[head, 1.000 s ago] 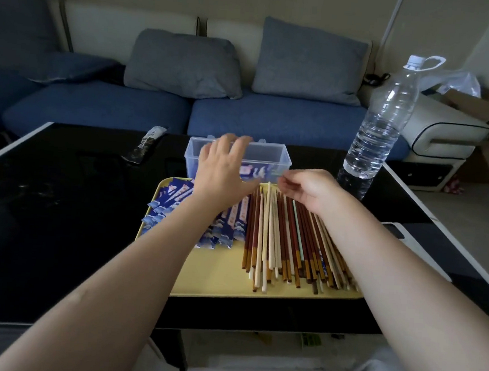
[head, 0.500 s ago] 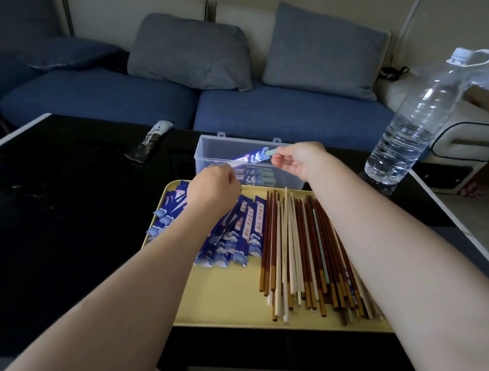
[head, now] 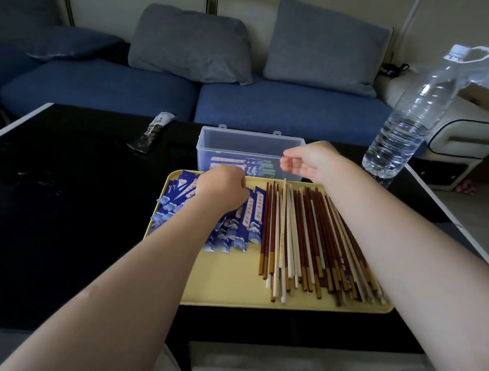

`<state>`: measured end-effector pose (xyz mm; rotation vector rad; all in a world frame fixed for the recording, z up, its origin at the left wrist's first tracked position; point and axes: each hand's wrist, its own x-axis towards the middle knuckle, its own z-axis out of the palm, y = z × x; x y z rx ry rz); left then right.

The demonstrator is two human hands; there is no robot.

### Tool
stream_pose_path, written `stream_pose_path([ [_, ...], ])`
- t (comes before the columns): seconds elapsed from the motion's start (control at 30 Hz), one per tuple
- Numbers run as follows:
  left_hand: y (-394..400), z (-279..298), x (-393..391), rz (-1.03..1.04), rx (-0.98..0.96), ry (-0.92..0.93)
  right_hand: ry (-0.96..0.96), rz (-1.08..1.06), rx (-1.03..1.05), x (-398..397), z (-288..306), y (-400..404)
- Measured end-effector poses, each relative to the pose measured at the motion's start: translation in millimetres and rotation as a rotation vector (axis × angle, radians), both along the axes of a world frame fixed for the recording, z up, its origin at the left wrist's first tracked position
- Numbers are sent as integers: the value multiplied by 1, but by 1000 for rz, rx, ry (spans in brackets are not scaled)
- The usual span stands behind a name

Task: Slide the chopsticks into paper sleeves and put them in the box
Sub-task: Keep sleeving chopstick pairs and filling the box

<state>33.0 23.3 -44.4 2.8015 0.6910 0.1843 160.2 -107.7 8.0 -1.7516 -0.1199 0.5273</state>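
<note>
A fresh paper sleeve is being reached for while the emptied hand is being held over the box.

The left hand is being lowered onto the fanned blue paper sleeves at the far left of the yellow tray, its fingers curled down against the pile, probably so that one sleeve can be picked off; whether one is actually being pinched cannot be told, since the fingertips are hidden beneath the knuckles. The right hand is being held just above the near right corner of the clear box, fingers loosely bent and slightly apart, nothing between them. Sleeved chopsticks are lying in the box, just beyond and below those fingers. The bare chopsticks are being kept in a row directly under the right wrist, within easy reach for the next pick. The tray is being carried by the black counter.
</note>
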Motion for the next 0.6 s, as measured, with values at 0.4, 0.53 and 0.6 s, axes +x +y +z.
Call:
stream_pose_path([
  [0.4, -50, -1, -17, -31, 212, 280, -6, 99, -92, -60, -21, -51],
  [0.53, -53, -2, -17, 70, 155, 292, -7, 83, -125, -61, -28, -58],
  [0.6, -55, -2, -18, 90, 184, 308, -17, 60, -138, -58, -28, -60],
])
